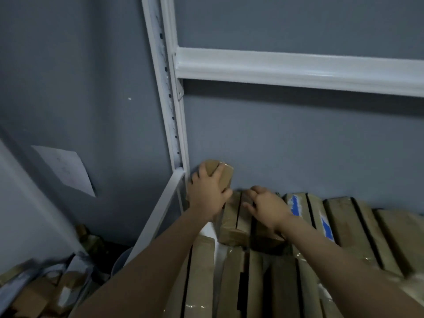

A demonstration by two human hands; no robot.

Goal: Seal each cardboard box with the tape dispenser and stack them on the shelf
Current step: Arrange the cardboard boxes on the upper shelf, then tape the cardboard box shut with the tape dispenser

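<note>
Left hand [206, 196] grips a small taped cardboard box [226, 175], fingers curled over its top, at the back-left corner of the white metal shelf [175, 115], against the upright and the grey wall [298, 138]. Right hand [267, 206] rests loosely bent on the packed boxes [348, 226] just beside it, pinching nothing. Some carry blue-and-white labels [327, 227]; paper sheet [66, 168] on the left wall, cardboard clutter [34, 294] lower left.

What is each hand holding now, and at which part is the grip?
The left hand grips a small cardboard box over its top, at the near end. The right hand seems to hold nothing; it rests on the shelved boxes.
</note>
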